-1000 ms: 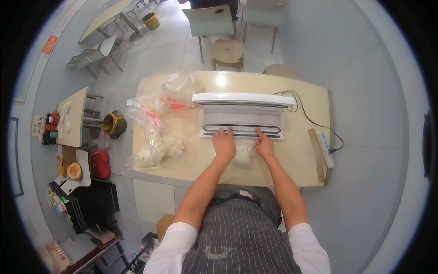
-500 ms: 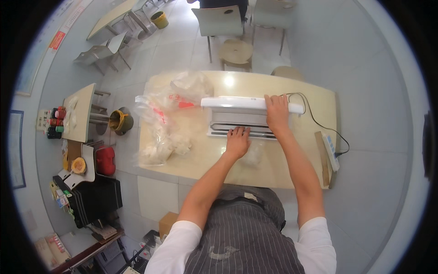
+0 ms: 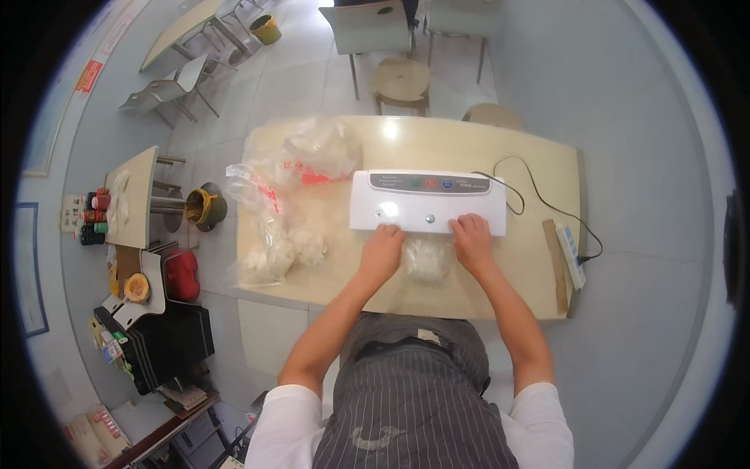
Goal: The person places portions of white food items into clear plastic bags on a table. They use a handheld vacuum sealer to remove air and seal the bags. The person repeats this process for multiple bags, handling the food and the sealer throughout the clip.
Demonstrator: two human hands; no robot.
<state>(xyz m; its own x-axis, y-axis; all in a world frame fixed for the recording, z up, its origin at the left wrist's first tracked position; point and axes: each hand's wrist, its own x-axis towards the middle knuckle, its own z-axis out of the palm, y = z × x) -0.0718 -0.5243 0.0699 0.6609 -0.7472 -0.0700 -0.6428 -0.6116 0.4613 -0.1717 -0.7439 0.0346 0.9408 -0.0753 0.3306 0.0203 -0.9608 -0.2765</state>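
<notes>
A white vacuum sealer lies on the pale table with its lid down and its grey button panel facing up. My left hand presses on the left part of its front edge, fingers bent and close together. On the right part of that edge, my right hand grips the lid with curled fingers. Between my hands, a clear plastic bag of whitish contents lies flat in front of the sealer. Its upper end meets the sealer's front edge; whether it runs inside is hidden.
Clear plastic bags with red print and bagged pale lumps cover the table's left side. A black cord runs to a power strip beside a wooden strip at the right. Stools stand beyond the table.
The sealer's lid has swung down and now covers the dark sealing strips. My left hand has moved left and down to the front edge; my right hand has come down from the raised lid.
</notes>
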